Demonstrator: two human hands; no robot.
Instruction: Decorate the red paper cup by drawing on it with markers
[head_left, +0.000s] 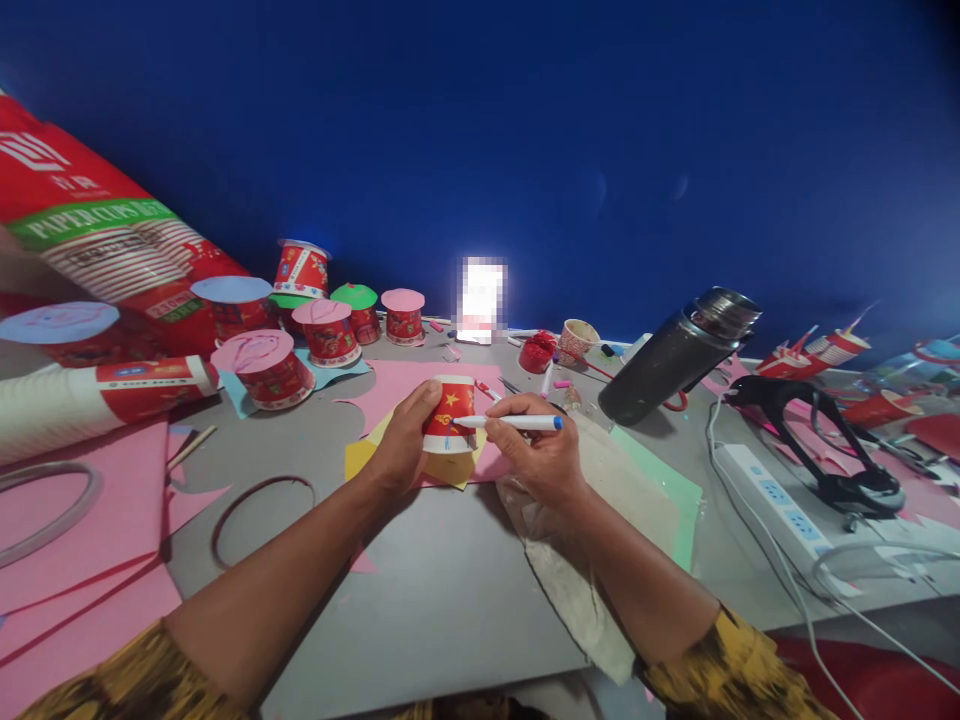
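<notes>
A red paper cup (451, 402) with yellow patterns and a white rim at the bottom is in the middle, upside down. My left hand (409, 432) grips its left side. In my right hand (541, 450) is a white marker (525, 423) with a blue end, its tip at the cup's lower front, where small blue marks show. Beneath the cup lie yellow paper (363, 460) and pink paper (375, 385).
Decorated cups with paper discs, such as a pink-topped one (264, 372), stand at the left. A dark bottle (670, 360) leans at the right, near a power strip (776, 505) with cables. A lit phone (481, 297) stands against the blue wall.
</notes>
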